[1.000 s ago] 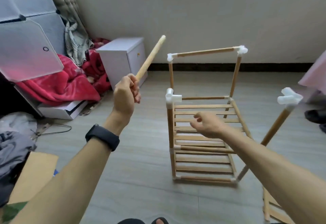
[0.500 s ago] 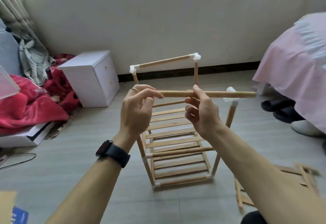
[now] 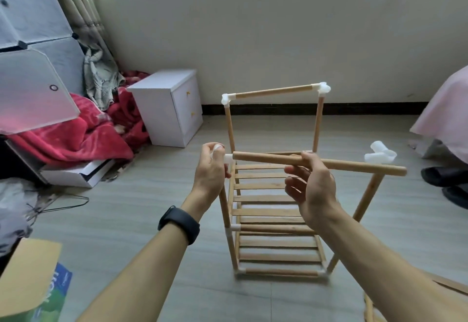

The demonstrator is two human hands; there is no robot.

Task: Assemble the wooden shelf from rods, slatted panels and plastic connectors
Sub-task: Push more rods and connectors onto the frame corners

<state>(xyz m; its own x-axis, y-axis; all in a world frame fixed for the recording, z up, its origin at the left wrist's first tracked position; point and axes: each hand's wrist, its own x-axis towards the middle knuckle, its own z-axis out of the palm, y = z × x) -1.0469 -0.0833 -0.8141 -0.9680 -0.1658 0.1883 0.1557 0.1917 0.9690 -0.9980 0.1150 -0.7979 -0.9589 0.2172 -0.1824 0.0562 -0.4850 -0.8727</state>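
In the head view, a half-built wooden shelf point(image 3: 271, 230) is seen standing on the grey floor point(image 3: 152, 220) in the middle of the room. Flat slatted panels point(image 3: 266, 198) are set one above another inside it, and thin posts are joined at the corners by small white plastic pieces. A loose wooden rod point(image 3: 354, 165) is held almost flat across the front of the shelf, up near the top. The rod is pinched by the right hand point(image 3: 309, 187), with the thumb on top and the fingers curled under it, so this grip is closed on the rod. The left end of the rod is placed right at the mouth of a white connector point(image 3: 228, 158) on top of the front left post. That connector is held by the left hand point(image 3: 211, 169), whose fingers are curled around it, so this grip is closed too. A black band point(image 3: 179, 224) is worn on the left wrist. The right end of the rod sticks out past the front right post point(image 3: 364, 202), just under a second white connector point(image 3: 379, 154). At the back, a top rod point(image 3: 273, 91) is fixed between two more white corner pieces. A white cabinet point(image 3: 164, 103) and a red blanket point(image 3: 76, 139) are seen on the left, a cardboard box point(image 3: 27, 271) at the bottom left, and a pink cover point(image 3: 445, 119) with dark slippers point(image 3: 440, 177) on the right.
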